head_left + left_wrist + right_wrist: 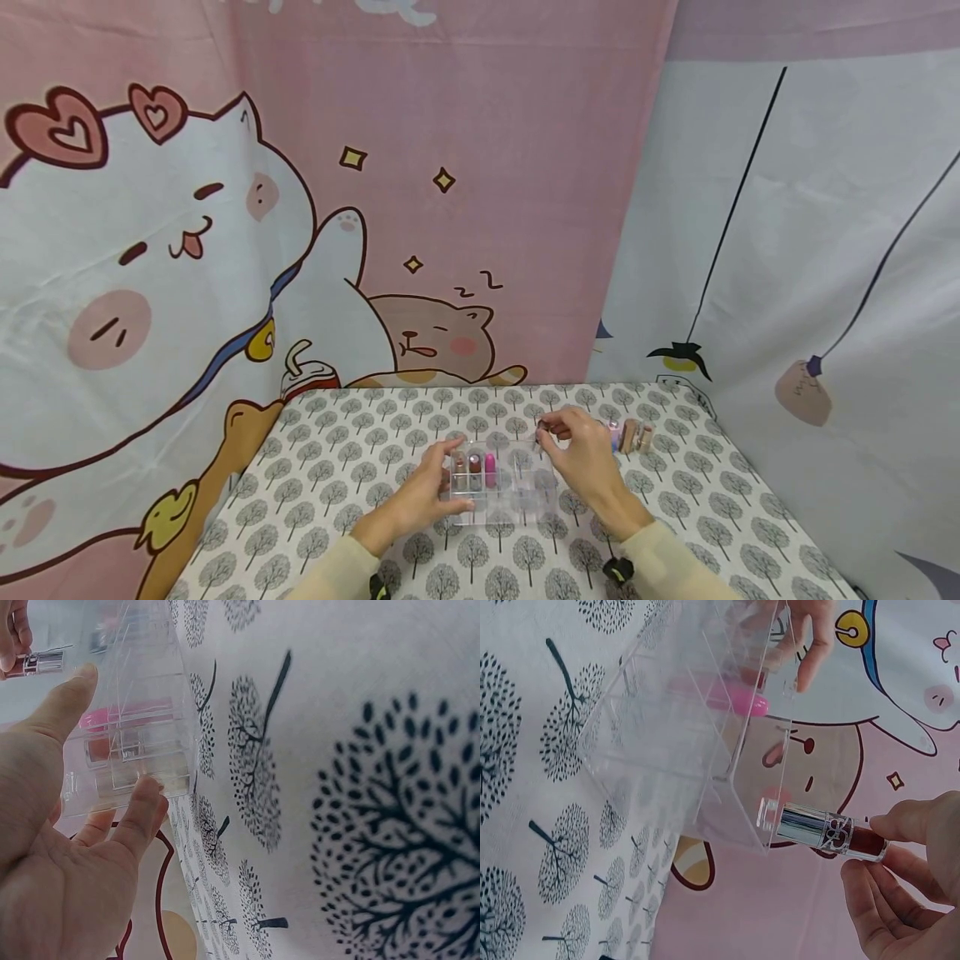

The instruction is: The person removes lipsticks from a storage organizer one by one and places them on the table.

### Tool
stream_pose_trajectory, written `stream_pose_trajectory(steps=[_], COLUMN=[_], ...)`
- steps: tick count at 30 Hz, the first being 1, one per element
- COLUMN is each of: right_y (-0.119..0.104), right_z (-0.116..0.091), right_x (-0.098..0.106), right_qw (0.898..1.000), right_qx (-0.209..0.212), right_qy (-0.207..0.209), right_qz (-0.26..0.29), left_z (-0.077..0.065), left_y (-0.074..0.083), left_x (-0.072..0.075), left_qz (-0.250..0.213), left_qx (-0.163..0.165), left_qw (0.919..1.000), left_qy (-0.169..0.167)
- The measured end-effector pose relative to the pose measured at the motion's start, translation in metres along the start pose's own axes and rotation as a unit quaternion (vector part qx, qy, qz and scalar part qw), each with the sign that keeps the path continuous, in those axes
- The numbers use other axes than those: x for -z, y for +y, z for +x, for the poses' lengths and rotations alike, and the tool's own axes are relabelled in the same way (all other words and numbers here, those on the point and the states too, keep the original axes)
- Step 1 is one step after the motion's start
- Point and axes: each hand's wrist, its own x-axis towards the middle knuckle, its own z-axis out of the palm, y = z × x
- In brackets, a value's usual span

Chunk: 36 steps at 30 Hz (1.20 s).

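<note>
A clear plastic organizer (pixel 536 500) with several compartments sits on the tree-print cloth. My left hand (pixel 420 492) grips its left end, thumb along the near side and fingers round the far corner. In its left compartments stand a bright pink tube (pixel 491 472), a brownish-red tube (pixel 474 463) and a beige one (pixel 460 463). Over the far right corner, my right hand (pixel 588 458) pinches a lip gloss tube (pixel 832 834) by its dark red end. Its silver cap points toward the organizer, close to the rim in the right wrist view.
Right of my right hand, a lilac-pink item (pixel 615 435), a brown tube (pixel 627 436) and a few more small cosmetics stand in a row. A pink cartoon backdrop (pixel 510 208) hangs behind the table, with a white one (pixel 742 250) to the right.
</note>
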Motion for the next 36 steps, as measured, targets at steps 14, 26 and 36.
stream_pose_trajectory(steps=[14, 26, 36], right_y=[0.017, 0.046, 0.063], right_z=[0.002, -0.011, -0.017], right_x=[0.017, 0.029, 0.03], right_qw=[0.999, 0.998, 0.998], right_qx=[-0.026, -0.033, -0.041], right_qy=[0.006, 0.021, 0.019], right_qz=[-0.023, -0.052, -0.043], left_z=[-0.001, 0.001, 0.003], left_y=[0.007, 0.004, -0.011], left_x=[0.0, -0.001, -0.002], left_qz=[0.015, 0.015, 0.008], left_qx=[0.014, 0.009, -0.038], left_qw=[0.9998, 0.9998, 0.9992], left_qy=[0.004, -0.005, 0.007])
